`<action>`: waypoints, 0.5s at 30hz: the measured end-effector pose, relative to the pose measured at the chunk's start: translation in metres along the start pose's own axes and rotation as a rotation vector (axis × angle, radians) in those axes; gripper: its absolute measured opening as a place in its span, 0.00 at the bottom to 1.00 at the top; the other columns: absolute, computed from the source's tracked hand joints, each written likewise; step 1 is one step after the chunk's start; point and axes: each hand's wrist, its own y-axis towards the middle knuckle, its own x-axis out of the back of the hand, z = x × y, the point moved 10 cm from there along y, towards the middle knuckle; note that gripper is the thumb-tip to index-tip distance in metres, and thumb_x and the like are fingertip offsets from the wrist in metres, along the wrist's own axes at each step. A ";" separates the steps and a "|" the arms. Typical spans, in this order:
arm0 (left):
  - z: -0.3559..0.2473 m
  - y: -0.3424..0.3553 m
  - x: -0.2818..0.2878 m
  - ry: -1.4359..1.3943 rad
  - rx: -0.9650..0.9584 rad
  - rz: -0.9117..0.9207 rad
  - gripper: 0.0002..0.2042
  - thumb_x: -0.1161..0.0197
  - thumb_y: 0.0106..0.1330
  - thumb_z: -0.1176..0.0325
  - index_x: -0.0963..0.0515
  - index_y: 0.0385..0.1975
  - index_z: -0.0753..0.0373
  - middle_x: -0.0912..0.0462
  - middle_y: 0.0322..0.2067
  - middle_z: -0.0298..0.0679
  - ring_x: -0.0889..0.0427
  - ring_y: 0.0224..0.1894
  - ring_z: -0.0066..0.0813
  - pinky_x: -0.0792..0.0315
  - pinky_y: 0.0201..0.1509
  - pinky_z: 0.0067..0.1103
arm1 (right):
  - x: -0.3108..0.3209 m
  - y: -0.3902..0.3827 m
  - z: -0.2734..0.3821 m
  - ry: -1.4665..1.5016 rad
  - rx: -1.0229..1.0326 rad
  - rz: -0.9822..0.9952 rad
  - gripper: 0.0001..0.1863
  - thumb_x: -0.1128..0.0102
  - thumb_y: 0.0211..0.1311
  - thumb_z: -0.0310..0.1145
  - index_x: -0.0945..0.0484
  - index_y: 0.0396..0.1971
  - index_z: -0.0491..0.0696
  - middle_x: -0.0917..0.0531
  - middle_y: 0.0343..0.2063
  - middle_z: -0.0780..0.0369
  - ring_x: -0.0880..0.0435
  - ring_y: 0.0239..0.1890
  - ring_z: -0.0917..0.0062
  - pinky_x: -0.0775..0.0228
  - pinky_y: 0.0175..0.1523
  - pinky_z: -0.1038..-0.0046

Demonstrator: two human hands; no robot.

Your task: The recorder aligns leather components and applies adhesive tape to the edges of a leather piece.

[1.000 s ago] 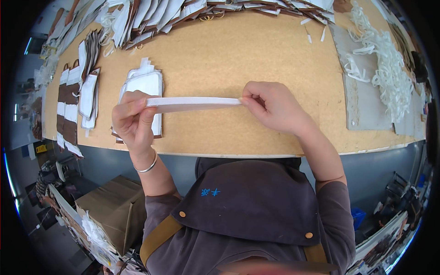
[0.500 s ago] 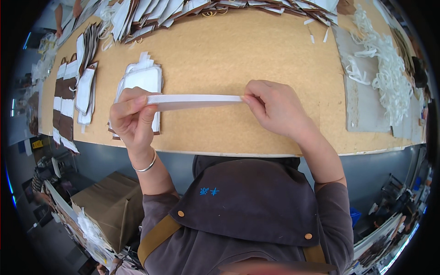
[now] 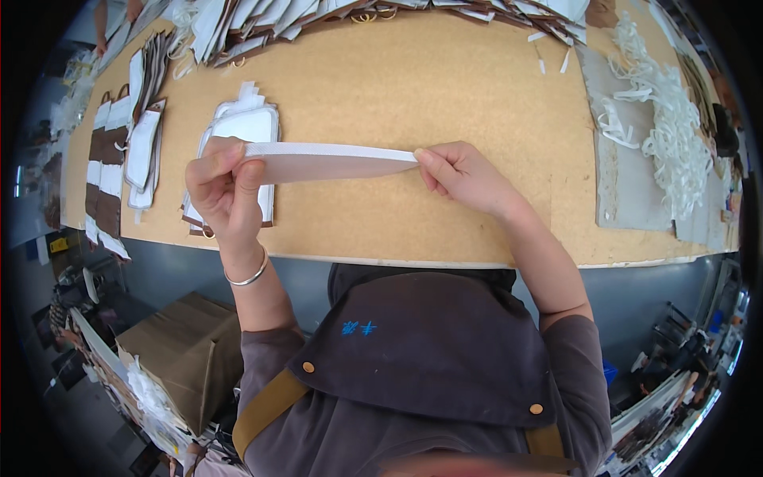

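A white textured strip point(image 3: 334, 163) is stretched between my hands above the table, with a bright upper edge and a shaded face below it. I cannot tell whether it is cloth or card. My left hand point(image 3: 229, 189) pinches one end between thumb and fingers. The opposite end sits in a pinch of my right hand point(image 3: 465, 176). Just behind and under my left hand lies a small stack of white panels with grey and brown edges point(image 3: 248, 126), partly covered by that hand.
Along the far side of the tan table point(image 3: 445, 95) runs a long row of white and brown pieces point(image 3: 302, 20). More brown-and-white pieces point(image 3: 107, 171) lie at the left. White ribbon scraps point(image 3: 675, 151) are heaped on grey board point(image 3: 628, 191) at the right. A brown box point(image 3: 183, 350) stands below left.
The strip has tilted so that more of its lower face shows. Both hands have risen slightly in the picture, and the right hand's fingers have shifted on its end.
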 end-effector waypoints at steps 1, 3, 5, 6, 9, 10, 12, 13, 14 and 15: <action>0.003 0.001 0.002 0.022 0.030 -0.009 0.12 0.40 0.59 0.75 0.34 0.40 0.59 0.27 0.31 0.39 0.29 0.33 0.22 0.35 0.39 0.16 | 0.003 0.002 -0.002 -0.011 0.001 -0.062 0.23 0.53 0.62 0.47 0.28 0.15 0.46 0.33 0.10 0.67 0.34 0.17 0.83 0.41 0.25 0.79; 0.001 0.004 0.002 0.031 0.023 -0.016 0.11 0.41 0.59 0.76 0.34 0.39 0.60 0.28 0.31 0.35 0.31 0.32 0.19 0.37 0.39 0.14 | 0.008 0.004 0.000 -0.030 0.013 -0.119 0.23 0.53 0.62 0.47 0.27 0.15 0.45 0.32 0.11 0.67 0.33 0.17 0.84 0.40 0.25 0.79; 0.008 0.004 0.006 -0.008 0.076 -0.027 0.10 0.41 0.59 0.77 0.33 0.38 0.61 0.30 0.30 0.33 0.33 0.30 0.17 0.39 0.37 0.13 | 0.016 0.005 0.002 -0.098 -0.004 -0.184 0.19 0.50 0.61 0.45 0.24 0.21 0.45 0.28 0.14 0.66 0.30 0.18 0.81 0.37 0.27 0.78; 0.005 0.003 0.008 0.007 0.043 -0.062 0.11 0.41 0.57 0.81 0.31 0.38 0.62 0.30 0.25 0.33 0.34 0.26 0.16 0.39 0.31 0.13 | 0.017 0.006 0.004 -0.110 0.011 -0.173 0.19 0.50 0.61 0.45 0.24 0.21 0.45 0.28 0.14 0.66 0.30 0.18 0.81 0.37 0.27 0.78; -0.004 0.005 0.002 -0.002 0.024 -0.052 0.11 0.42 0.56 0.83 0.30 0.37 0.63 0.30 0.24 0.32 0.34 0.26 0.17 0.39 0.30 0.13 | 0.048 -0.008 0.052 -0.045 0.379 -0.527 0.13 0.41 0.54 0.41 0.23 0.30 0.45 0.23 0.20 0.63 0.25 0.21 0.74 0.32 0.32 0.74; -0.005 0.004 0.003 0.036 0.031 -0.059 0.11 0.42 0.55 0.85 0.29 0.35 0.64 0.29 0.25 0.34 0.31 0.27 0.18 0.36 0.31 0.14 | 0.034 -0.023 0.100 -0.309 0.640 -0.587 0.14 0.38 0.51 0.39 0.23 0.33 0.45 0.22 0.22 0.62 0.24 0.22 0.71 0.31 0.34 0.73; -0.013 0.008 -0.009 -0.012 0.014 0.008 0.11 0.42 0.52 0.87 0.26 0.33 0.66 0.25 0.27 0.38 0.25 0.30 0.24 0.32 0.34 0.16 | -0.001 -0.039 0.141 -0.557 0.943 -0.603 0.17 0.34 0.47 0.36 0.24 0.36 0.46 0.21 0.25 0.61 0.22 0.23 0.68 0.30 0.35 0.72; -0.017 0.010 -0.019 0.011 0.019 0.068 0.10 0.40 0.52 0.84 0.26 0.34 0.66 0.24 0.27 0.39 0.24 0.31 0.27 0.31 0.35 0.17 | -0.018 -0.028 0.138 -0.612 0.880 -0.440 0.18 0.33 0.45 0.36 0.23 0.37 0.45 0.20 0.26 0.61 0.22 0.25 0.68 0.29 0.36 0.73; -0.022 0.013 -0.027 0.035 0.027 0.127 0.11 0.38 0.52 0.81 0.25 0.36 0.66 0.24 0.27 0.39 0.23 0.31 0.29 0.30 0.35 0.19 | -0.034 -0.018 0.131 -0.669 0.816 -0.277 0.20 0.32 0.43 0.35 0.23 0.38 0.45 0.20 0.27 0.61 0.21 0.26 0.67 0.29 0.37 0.74; -0.026 0.017 -0.025 0.058 0.027 0.106 0.11 0.38 0.52 0.81 0.25 0.36 0.66 0.24 0.27 0.39 0.23 0.31 0.29 0.30 0.35 0.19 | -0.034 -0.019 0.128 -0.669 0.838 -0.253 0.20 0.32 0.43 0.35 0.23 0.38 0.45 0.20 0.27 0.61 0.21 0.26 0.67 0.29 0.37 0.74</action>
